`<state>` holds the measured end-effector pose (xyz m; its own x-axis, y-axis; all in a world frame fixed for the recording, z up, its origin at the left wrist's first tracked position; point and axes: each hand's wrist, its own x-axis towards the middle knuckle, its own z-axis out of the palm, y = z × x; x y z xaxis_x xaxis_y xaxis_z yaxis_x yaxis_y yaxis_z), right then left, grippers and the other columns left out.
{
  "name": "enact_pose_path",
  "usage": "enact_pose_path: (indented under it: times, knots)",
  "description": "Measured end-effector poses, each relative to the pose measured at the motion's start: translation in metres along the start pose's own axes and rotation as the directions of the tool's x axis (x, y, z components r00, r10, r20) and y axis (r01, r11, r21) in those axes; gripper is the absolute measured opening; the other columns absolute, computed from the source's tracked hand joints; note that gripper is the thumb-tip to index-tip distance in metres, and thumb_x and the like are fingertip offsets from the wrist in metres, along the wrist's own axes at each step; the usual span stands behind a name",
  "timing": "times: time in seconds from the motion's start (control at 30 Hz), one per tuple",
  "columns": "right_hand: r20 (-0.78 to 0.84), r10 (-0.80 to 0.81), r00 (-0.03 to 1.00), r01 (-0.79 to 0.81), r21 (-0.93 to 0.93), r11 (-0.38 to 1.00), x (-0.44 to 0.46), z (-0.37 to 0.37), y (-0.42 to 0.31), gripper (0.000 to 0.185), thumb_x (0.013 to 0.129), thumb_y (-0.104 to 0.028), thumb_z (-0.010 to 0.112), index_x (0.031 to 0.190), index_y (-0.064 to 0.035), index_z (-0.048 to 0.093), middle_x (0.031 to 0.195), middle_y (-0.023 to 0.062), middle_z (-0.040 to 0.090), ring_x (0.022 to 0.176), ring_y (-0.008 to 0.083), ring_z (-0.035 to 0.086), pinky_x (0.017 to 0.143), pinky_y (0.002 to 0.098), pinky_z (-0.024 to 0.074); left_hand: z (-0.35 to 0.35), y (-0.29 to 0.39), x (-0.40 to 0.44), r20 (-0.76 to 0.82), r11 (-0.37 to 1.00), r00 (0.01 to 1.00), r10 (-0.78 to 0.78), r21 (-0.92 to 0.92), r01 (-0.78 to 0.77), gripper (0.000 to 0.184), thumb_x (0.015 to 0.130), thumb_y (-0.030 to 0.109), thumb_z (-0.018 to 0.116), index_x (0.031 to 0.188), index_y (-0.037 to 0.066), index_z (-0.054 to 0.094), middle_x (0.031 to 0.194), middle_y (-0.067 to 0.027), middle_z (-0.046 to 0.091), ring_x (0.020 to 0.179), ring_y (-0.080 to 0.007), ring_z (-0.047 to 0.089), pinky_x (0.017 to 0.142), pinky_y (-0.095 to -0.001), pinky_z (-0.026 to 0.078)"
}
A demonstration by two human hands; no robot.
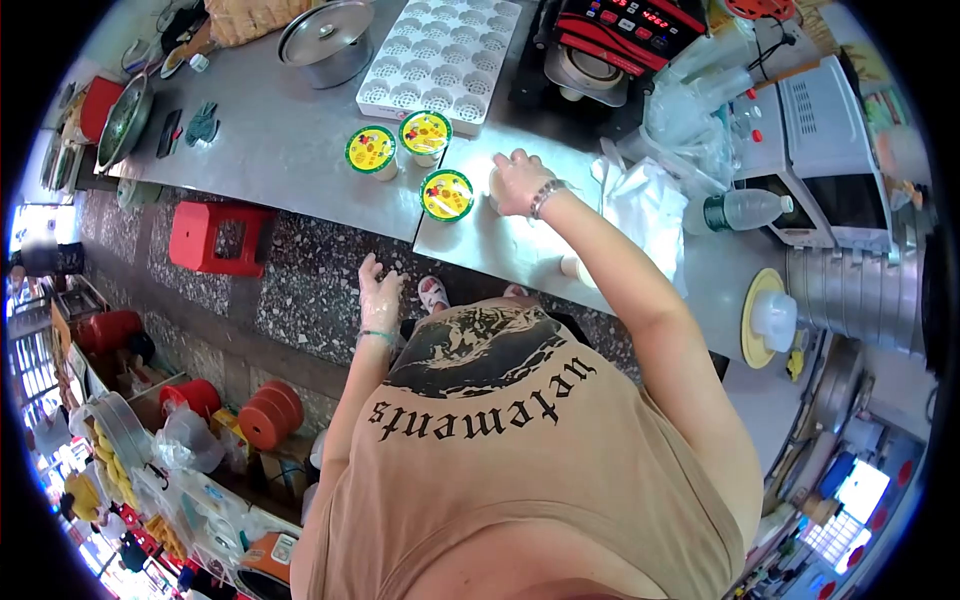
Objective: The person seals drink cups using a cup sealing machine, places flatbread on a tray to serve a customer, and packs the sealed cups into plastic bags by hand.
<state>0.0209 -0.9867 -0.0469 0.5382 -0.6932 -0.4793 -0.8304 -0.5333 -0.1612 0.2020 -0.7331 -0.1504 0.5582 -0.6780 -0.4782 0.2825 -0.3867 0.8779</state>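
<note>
My right hand [525, 183] is over the steel counter, its fingers curled around a pale cup [495, 188] that is mostly hidden by the hand. To its left stand three sealed cups with yellow and green printed lids: one nearest me [447, 195], one behind it [425, 132] and one at the left [371, 150]. My left hand [380, 295] hangs in front of the counter edge, fingers bent and apart, holding nothing. It seems to wear a thin clear glove. A small whitish cup [572, 266] shows beside my right forearm.
Behind the cups lie a white tray with round hollows [440, 60] and a lidded pot [327, 42]. A cup sealing machine [625, 45] with red digits stands at the back. Plastic bags [640, 205], a bottle [740, 211] and a microwave [820, 150] are rightward. A red stool [205, 237] stands left.
</note>
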Motion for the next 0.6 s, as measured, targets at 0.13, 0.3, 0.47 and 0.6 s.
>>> enact_pose_path:
  times: [0.13,0.3,0.47,0.6]
  knots:
    - [0.015,0.043,0.999,-0.043,0.01,0.999,0.023,-0.008,-0.008,0.068,0.071,-0.02,0.066,0.134,-0.0081,0.042,0.133,0.023,0.042,0.12,0.04,0.048,0.099,0.0451,0.0452,-0.018,-0.001,0.007,-0.003,1.0,1.0,-0.014,-0.018,0.014,0.061,0.088,0.008,0.056,0.142,0.006,0.029,0.13,-0.0152,0.042,0.091,-0.0172,0.057,0.078,-0.0302,0.049]
    - [0.026,0.086,0.996,-0.087,0.031,0.996,0.034,-0.018,-0.013,0.096,0.063,-0.035,0.082,0.141,-0.01,0.034,0.14,0.0177,0.04,0.128,0.0378,0.042,0.104,0.0451,0.0416,-0.039,0.002,0.017,0.039,1.0,0.999,0.0,0.013,-0.001,0.059,0.089,0.006,0.055,0.142,0.005,0.029,0.128,-0.0141,0.043,0.09,-0.0168,0.058,0.076,-0.0289,0.05]
    - [-0.157,0.089,0.984,-0.072,0.115,0.991,-0.016,-0.033,-0.004,0.092,0.07,-0.038,0.079,0.143,-0.009,0.031,0.145,0.019,0.035,0.133,0.0378,0.036,0.109,0.0435,0.0356,-0.043,0.009,0.025,0.077,0.999,0.996,-0.037,0.038,0.034,0.054,0.093,0.008,0.051,0.142,0.007,0.028,0.124,-0.0122,0.042,0.091,-0.0168,0.056,0.079,-0.0286,0.05]
    - [-0.37,-0.032,0.928,0.119,0.214,0.97,-0.086,-0.022,0.033,0.082,0.076,-0.033,0.074,0.142,-0.0071,0.032,0.145,0.0216,0.034,0.133,0.0377,0.036,0.108,0.0426,0.0354,-0.03,0.004,0.028,0.126,0.996,0.989,-0.07,0.065,0.062,0.056,0.092,0.008,0.053,0.142,0.007,0.028,0.126,-0.0132,0.043,0.092,-0.0165,0.057,0.079,-0.0288,0.05]
